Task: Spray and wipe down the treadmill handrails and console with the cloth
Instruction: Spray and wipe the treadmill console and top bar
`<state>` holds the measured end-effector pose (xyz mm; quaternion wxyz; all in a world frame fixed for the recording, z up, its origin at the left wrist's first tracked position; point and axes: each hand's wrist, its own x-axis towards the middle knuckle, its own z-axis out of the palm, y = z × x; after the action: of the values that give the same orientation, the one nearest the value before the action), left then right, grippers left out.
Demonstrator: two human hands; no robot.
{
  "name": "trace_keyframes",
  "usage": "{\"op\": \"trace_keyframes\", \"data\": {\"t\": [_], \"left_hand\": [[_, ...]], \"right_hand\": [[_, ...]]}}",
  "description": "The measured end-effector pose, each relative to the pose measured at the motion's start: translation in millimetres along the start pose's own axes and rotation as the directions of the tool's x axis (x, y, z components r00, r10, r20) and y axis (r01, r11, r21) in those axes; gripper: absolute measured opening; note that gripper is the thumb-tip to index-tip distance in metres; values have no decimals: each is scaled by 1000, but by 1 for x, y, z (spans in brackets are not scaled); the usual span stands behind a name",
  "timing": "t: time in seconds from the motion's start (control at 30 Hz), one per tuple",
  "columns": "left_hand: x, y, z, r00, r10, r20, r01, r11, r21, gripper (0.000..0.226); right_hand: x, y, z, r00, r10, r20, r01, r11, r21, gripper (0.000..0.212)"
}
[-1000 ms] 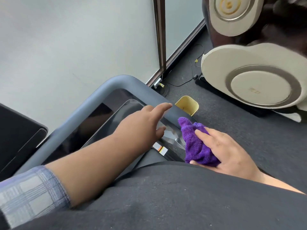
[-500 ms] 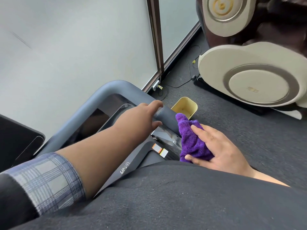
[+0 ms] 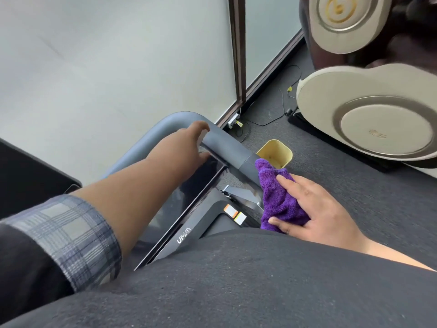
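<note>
The treadmill's grey handrail [image 3: 227, 145] curves around the dark console screen [image 3: 201, 178] in the middle of the view. My left hand [image 3: 184, 145] reaches forward over the console, its fingers curled over the top of the rail near the bend and the thumb on the near side. My right hand [image 3: 316, 209] holds a bunched purple cloth [image 3: 276, 195], thumb underneath and fingers on top. The cloth's tip touches the darker lower end of the rail. No spray bottle is in view.
A small yellow bin [image 3: 275, 150] stands on the dark carpet just behind the rail end. A large beige massage chair [image 3: 378, 129] fills the right. Cables [image 3: 272, 117] lie along the frosted glass wall [image 3: 118, 67]. A black object [image 3: 26, 183] sits at the left.
My left hand moved from the console surface forward onto the handrail and curled over it. My right hand stayed at the rail's lower end with the cloth.
</note>
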<state>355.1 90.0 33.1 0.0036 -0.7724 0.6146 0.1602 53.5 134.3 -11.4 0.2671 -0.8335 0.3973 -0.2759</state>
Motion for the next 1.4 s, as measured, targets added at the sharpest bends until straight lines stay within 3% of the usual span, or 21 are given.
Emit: {"op": "trace_keyframes", "data": {"t": [0.23,0.37,0.53,0.63,0.93,1.03,1.13,1.3,1.4], "left_hand": [[6,-26,-15,990,-133,-39,127,983,-135,68],[9,-39,-21,985,-169,-31,163,977,-137,70],[23,-41,-25,987,-161,-10,159,980,-118,57],[26,-44,-23,980,-198,-6,196,974,-114,51],[-11,-76,-29,935,-353,-29,340,918,-205,71],[-26,-87,-30,913,-409,-13,398,894,-206,60],[-34,-96,-31,908,-419,3,413,893,-181,46],[-39,-99,-33,916,-401,-18,390,900,-195,71],[-42,-103,-33,915,-403,-16,394,901,-178,59]], "right_hand": [[38,-16,17,989,-139,40,137,990,40,74],[63,-30,28,975,-176,135,169,984,62,76],[68,-35,41,946,-247,211,230,968,103,75],[63,-33,44,944,-233,232,209,970,124,77],[71,-39,41,949,-210,237,189,976,111,77],[76,-46,45,939,-250,237,230,967,108,74],[79,-50,49,924,-291,247,269,956,119,73],[79,-52,54,909,-314,275,292,949,119,77],[78,-52,54,906,-320,277,298,947,120,76]]}}
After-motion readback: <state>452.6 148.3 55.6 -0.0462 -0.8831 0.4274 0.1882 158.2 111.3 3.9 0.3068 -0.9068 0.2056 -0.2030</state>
